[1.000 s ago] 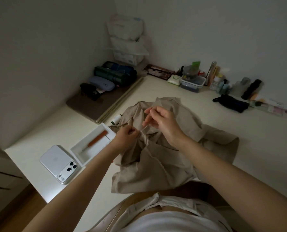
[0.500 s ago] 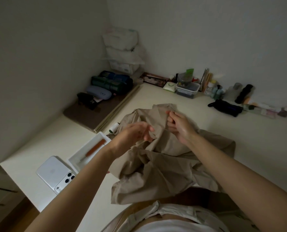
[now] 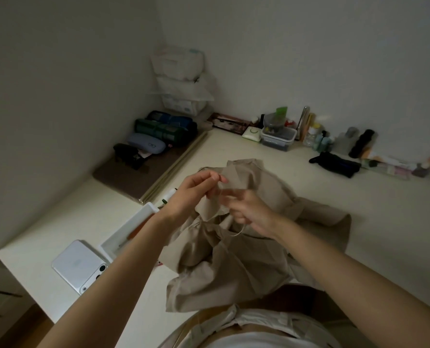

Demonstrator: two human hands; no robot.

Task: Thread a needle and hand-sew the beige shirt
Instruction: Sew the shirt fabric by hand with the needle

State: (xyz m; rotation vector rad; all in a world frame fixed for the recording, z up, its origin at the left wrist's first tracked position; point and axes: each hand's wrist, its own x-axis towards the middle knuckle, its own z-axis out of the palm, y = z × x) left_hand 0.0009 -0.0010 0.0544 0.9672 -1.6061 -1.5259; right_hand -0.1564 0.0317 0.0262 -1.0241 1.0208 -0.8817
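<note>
The beige shirt (image 3: 234, 262) lies bunched on the white desk (image 3: 359, 204), its near edge hanging toward my lap. My left hand (image 3: 196, 192) is raised over the shirt's upper part, fingertips pinching a fold of the cloth together with a thin pale thread. My right hand (image 3: 249, 212) sits just below and right of it, fingers curled around the thread (image 3: 236, 233), which loops down from the hand over the fabric. The needle is too small to make out. A white thread spool (image 3: 168, 195) lies on the desk left of the shirt.
A white tray (image 3: 131, 232) with an orange-handled tool stands left of the shirt, and a white phone (image 3: 79, 266) lies face down near the desk's left corner. Pouches, a glasses case and stacked boxes fill the back left. Bottles, containers and a black pouch (image 3: 335, 164) line the back wall.
My left hand rose and now pinches the cloth near the shirt's top. My right hand dropped from the collar area to below the left hand, and a thread loop now hangs from it.
</note>
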